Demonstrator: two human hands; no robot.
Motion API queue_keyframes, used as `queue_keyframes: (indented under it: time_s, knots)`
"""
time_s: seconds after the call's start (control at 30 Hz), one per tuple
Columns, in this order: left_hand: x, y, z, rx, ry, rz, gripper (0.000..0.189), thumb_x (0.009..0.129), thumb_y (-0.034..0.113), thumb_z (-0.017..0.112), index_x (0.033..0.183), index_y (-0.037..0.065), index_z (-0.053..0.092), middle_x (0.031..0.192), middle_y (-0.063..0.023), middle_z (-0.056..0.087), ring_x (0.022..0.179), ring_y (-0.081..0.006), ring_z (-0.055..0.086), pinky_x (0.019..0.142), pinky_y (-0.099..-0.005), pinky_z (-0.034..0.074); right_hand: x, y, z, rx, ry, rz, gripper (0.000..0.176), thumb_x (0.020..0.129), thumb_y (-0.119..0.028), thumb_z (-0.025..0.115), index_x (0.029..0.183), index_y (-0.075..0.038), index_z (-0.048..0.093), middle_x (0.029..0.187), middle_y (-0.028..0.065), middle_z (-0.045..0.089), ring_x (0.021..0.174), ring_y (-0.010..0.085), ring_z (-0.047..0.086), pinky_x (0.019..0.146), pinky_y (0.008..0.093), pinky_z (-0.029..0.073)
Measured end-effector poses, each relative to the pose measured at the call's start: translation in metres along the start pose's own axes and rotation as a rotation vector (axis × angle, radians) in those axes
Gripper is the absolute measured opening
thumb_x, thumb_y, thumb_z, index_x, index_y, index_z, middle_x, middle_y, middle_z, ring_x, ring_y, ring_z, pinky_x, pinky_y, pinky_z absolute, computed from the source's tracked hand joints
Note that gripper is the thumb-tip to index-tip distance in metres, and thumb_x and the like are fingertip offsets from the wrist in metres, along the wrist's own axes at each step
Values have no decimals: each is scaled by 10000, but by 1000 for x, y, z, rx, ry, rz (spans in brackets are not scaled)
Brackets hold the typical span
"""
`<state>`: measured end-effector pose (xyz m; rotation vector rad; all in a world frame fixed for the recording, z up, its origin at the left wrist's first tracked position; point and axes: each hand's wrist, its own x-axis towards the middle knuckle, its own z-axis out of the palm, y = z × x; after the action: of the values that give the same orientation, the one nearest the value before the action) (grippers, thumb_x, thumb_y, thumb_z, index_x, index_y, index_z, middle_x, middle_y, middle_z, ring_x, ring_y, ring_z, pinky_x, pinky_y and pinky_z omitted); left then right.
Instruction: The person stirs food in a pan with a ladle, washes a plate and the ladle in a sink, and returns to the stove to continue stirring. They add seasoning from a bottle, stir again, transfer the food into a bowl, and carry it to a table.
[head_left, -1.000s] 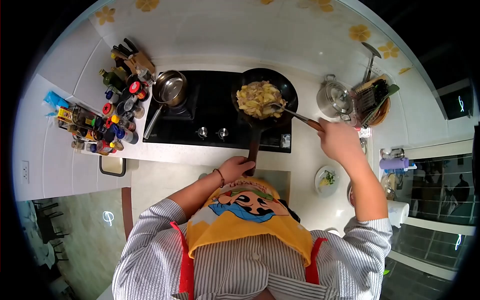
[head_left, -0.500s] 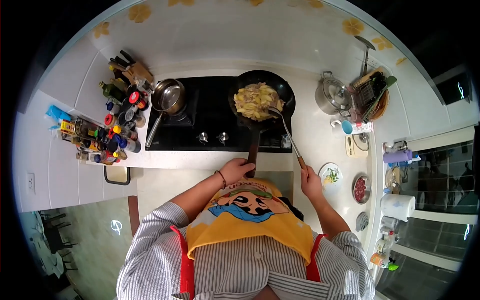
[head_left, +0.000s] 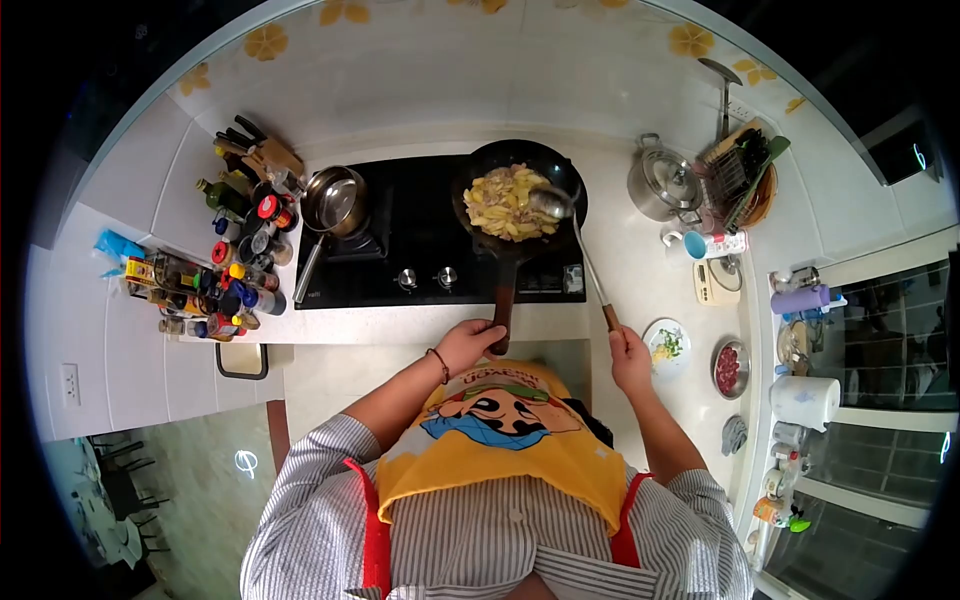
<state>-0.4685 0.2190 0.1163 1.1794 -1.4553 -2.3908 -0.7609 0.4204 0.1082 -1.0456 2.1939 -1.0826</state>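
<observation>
A dark wok sits on the right side of the black stove, with yellow and brown food pieces in it. My left hand is closed on the wok's wooden handle. In my right hand is the wooden end of a long metal ladle. The ladle's bowl rests at the right edge of the food, inside the wok.
A steel saucepan stands at the stove's left, beside bottles and jars and a knife block. To the right are a lidded pot, a plate of chopped greens and a bowl of red meat.
The ladle has turned, so its rounded bowl now shows at the right of the food. My right hand has shifted slightly right; my left hand keeps its hold.
</observation>
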Motion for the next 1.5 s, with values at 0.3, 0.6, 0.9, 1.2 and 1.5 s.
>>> queue_keyframes:
  time_s: [0.3,0.6,0.9,1.2,1.5]
  knots:
    - [-7,-4,-1,-21,-7,5,378,1034,326,640,1191,-17,676,996,-47,720,804,-112,639,758,-238,519,50,-93,-20,-118,147,-328,399,1008,-165,623,1398,-84,606,767,45,624,673,227,624,629,365,509]
    - [-3,-11,-3,55,-30,14,392,1034,340,629,1196,-13,680,1017,-46,712,829,-130,647,798,-264,544,105,-129,39,-714,-64,-362,611,928,-79,586,1507,-263,521,1008,111,648,846,352,674,708,457,557]
    - [-1,-13,-5,54,-22,7,343,1035,295,639,1205,0,679,1040,-59,732,878,-123,666,786,-243,531,108,-135,21,-817,-206,-366,684,877,-28,566,1517,-259,501,1064,120,612,929,325,667,782,449,555]
    - [-2,-10,-5,27,-23,16,334,1034,277,639,1212,-5,673,1037,-56,726,869,-131,671,803,-252,548,122,-132,18,-805,-182,-416,677,862,-55,602,1501,-259,521,1043,104,616,912,325,669,771,446,558]
    - [3,-11,-7,62,-11,-21,341,1027,268,650,1225,-8,668,1085,-65,714,967,-134,676,846,-272,572,121,-143,5,-734,-134,-360,640,874,-60,601,1478,-265,556,990,91,630,879,310,677,754,445,552]
